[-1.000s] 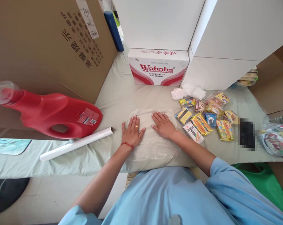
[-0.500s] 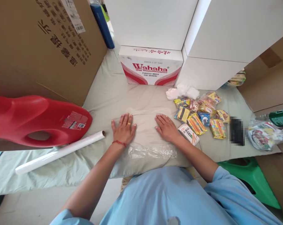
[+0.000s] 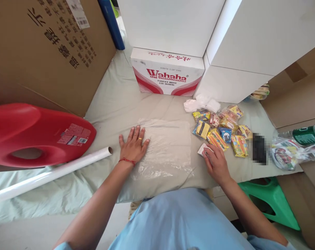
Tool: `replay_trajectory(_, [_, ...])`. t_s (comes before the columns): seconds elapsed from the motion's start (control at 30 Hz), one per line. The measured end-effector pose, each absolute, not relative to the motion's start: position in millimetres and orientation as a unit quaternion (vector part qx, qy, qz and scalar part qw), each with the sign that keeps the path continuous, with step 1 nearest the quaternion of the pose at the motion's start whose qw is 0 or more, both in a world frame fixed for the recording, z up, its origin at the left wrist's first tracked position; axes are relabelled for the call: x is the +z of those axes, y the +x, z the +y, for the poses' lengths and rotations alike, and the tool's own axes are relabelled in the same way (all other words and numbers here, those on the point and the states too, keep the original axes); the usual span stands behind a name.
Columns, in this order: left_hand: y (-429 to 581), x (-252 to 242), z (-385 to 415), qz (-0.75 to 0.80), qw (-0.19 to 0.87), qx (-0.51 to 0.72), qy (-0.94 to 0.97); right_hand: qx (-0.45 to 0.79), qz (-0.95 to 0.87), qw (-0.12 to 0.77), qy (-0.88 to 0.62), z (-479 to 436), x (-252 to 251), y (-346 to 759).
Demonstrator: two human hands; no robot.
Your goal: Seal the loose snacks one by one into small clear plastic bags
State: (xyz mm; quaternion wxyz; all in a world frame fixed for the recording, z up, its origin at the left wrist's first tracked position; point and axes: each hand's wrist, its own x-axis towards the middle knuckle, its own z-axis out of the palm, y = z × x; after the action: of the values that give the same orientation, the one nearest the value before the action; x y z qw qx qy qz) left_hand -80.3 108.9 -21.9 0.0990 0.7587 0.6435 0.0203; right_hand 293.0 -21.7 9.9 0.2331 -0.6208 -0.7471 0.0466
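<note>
My left hand [image 3: 133,144] lies flat, fingers spread, at the left edge of a clear plastic sheet [image 3: 165,146] on the cloth. The sheet is thin, with a crumpled near edge. Right of the sheet, my right hand [image 3: 216,161] is closed over a small white snack box [image 3: 202,150]; its fingers hide most of the box. Several wrapped snacks lie just beyond that hand, among them a yellow packet [image 3: 216,139], a blue packet [image 3: 225,134] and a yellow-and-red packet [image 3: 240,146].
A white roll [image 3: 53,173] and a red plastic jug [image 3: 42,128] lie at left beside a big cardboard box [image 3: 55,69]. A Wahaba water carton [image 3: 167,76] stands at the back. At right are a bagged item [image 3: 284,154], a green-labelled bottle [image 3: 308,134] and a green stool [image 3: 282,208].
My right hand has moved right, off the plastic sheet and onto the small white snack box. My left hand stays flat at the sheet's left edge. The view has shifted slightly.
</note>
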Motion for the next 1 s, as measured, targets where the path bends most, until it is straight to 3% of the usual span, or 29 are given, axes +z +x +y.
replay_trajectory(0.23, [-80,-23,110,0.645,0.092,0.025,0.759,-0.067,-0.724,0.09,-0.681,-54,-23,328])
replay_trajectory(0.47, [-80,-25,110,0.646,0.093,0.022,0.757,-0.058,-0.734,0.069,-0.673,-29,-29,345])
replay_trajectory(0.63, [-79,-23,110,0.646,0.09,0.024,0.757,-0.017,-0.729,0.051,-0.682,-18,6,344])
replay_trajectory(0.83, [-80,-23,110,0.647,0.091,0.016,0.757,-0.033,-0.753,0.141,-0.642,37,39,303])
replay_trajectory(1.0, [-81,-25,109,0.646,0.087,0.016,0.758,0.027,-0.762,0.064,-0.643,72,13,298])
